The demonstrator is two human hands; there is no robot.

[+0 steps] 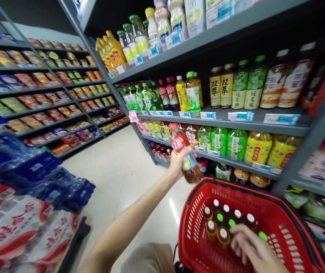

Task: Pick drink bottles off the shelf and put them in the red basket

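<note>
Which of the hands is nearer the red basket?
Right. The right hand is over the bottles in the red basket; the left hand is outside, beyond its far-left corner, holding a red-capped bottle.

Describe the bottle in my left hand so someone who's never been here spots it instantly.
Find the big red basket at lower right. Just off its far left corner, the left hand grips a red-capped bottle of brown drink. Unlike the upright bottles on the shelf behind, it's tilted and held in the air.
</note>
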